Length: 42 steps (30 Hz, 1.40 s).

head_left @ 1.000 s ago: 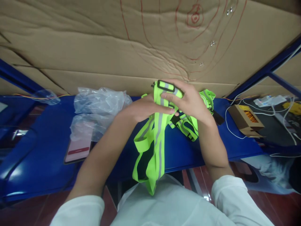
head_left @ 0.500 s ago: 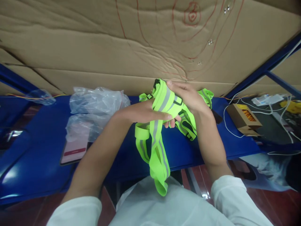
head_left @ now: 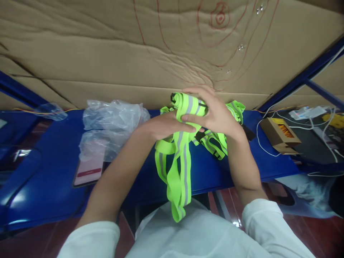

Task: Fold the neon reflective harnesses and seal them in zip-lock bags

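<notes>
A neon-yellow reflective strap (head_left: 189, 104) with grey stripes is bundled into a roll between my hands, above the blue table. My left hand (head_left: 172, 125) supports it from below and the left, its thumb lying across the front and its other fingers mostly hidden. Around the roll's right side and top curls my right hand (head_left: 215, 111), thumb in front. Loose loops of the strap hang down over the table's near edge towards my shirt. More neon strap (head_left: 215, 145) with black buckles lies on the table behind and right of my hands.
Clear plastic bags (head_left: 113, 116) lie on the blue table (head_left: 59, 154) at left, partly over a phone-like device with a lit screen (head_left: 90, 172). An open cardboard box (head_left: 282, 134) and white cables stand at right. A cardboard panel (head_left: 107, 61) closes off the back.
My right hand has closed around the roll, its thumb now in front instead of up at the top. The roll has turned slightly and the hanging loops have swung a little left.
</notes>
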Each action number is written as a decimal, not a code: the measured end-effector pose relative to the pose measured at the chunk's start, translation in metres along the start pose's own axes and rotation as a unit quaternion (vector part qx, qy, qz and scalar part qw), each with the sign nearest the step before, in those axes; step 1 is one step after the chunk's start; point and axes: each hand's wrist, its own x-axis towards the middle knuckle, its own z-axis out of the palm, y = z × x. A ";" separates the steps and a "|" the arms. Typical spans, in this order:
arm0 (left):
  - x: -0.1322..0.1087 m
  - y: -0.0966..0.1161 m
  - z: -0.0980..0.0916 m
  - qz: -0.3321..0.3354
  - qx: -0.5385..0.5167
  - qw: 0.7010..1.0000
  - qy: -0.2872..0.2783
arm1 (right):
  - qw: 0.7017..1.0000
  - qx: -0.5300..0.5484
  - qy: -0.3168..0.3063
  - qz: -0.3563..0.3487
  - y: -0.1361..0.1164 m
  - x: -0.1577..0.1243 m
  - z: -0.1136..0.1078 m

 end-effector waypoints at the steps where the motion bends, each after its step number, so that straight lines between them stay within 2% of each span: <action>1: 0.002 -0.003 0.002 -0.003 -0.028 0.999 0.020 | 0.999 -0.014 0.038 0.001 0.003 0.001 -0.001; 2: 0.004 -0.006 0.003 -0.005 -0.055 0.998 0.020 | 0.998 -0.018 0.066 0.012 0.005 0.001 -0.002; 4: 0.008 -0.009 0.006 -0.004 -0.090 0.996 -0.022 | 0.994 0.002 0.096 0.046 0.008 0.000 -0.006; 7: 0.009 -0.010 0.008 -0.001 -0.073 0.992 -0.102 | 0.986 0.093 0.091 0.102 0.011 -0.002 -0.011; 9: 0.008 -0.009 0.007 -0.002 -0.036 0.991 -0.132 | 0.968 0.182 0.079 0.152 0.012 -0.002 -0.011; 12: 0.005 -0.005 0.004 -0.004 0.010 0.992 -0.127 | 0.926 0.305 0.062 0.213 0.013 0.000 -0.008; 15: 0.001 0.001 0.001 -0.002 0.039 0.994 -0.099 | 0.899 0.362 0.064 0.236 0.014 0.003 -0.003; 17: -0.002 0.005 -0.001 -0.006 0.046 0.993 -0.104 | 0.904 0.347 0.053 0.245 0.017 0.004 -0.002; 19: -0.004 0.007 -0.004 -0.003 0.042 0.992 -0.115 | 0.928 0.285 0.034 0.239 0.020 0.003 -0.001; 22: -0.006 0.006 -0.011 0.012 0.012 0.993 -0.119 | 0.977 0.102 0.056 0.179 0.022 0.001 -0.003; 24: -0.007 0.005 -0.016 0.019 0.002 0.994 -0.107 | 0.990 0.023 0.059 0.123 0.019 -0.001 -0.005; 25: -0.008 0.004 -0.018 0.023 0.006 0.994 -0.103 | 0.994 0.018 0.036 0.101 0.016 -0.002 -0.006; 27: -0.010 0.006 -0.022 0.044 0.028 0.993 -0.106 | 0.994 0.052 -0.056 0.080 0.008 -0.004 -0.006; 29: -0.011 0.008 -0.024 0.064 0.075 0.986 -0.138 | 0.982 0.078 -0.150 0.086 0.001 -0.005 -0.002; 31: -0.012 0.011 -0.025 0.063 0.134 0.973 -0.178 | 0.971 0.082 -0.203 0.092 -0.003 -0.005 0.004; 32: -0.012 0.012 -0.026 0.051 0.161 0.968 -0.187 | 0.971 0.079 -0.208 0.092 -0.004 -0.004 0.008; 34: -0.013 0.012 -0.029 0.024 0.200 0.965 -0.170 | 0.980 0.058 -0.171 0.078 -0.006 -0.003 0.015; 36: -0.014 0.010 -0.033 0.012 0.207 0.971 -0.121 | 0.993 0.023 -0.104 0.057 -0.006 -0.002 0.018; 38: -0.014 0.007 -0.036 0.019 0.175 0.982 -0.075 | 0.998 -0.011 -0.046 0.033 -0.005 0.000 0.016; 42: -0.009 -0.003 -0.030 0.022 0.059 0.997 -0.032 | 0.997 -0.049 0.054 0.032 -0.001 0.000 0.002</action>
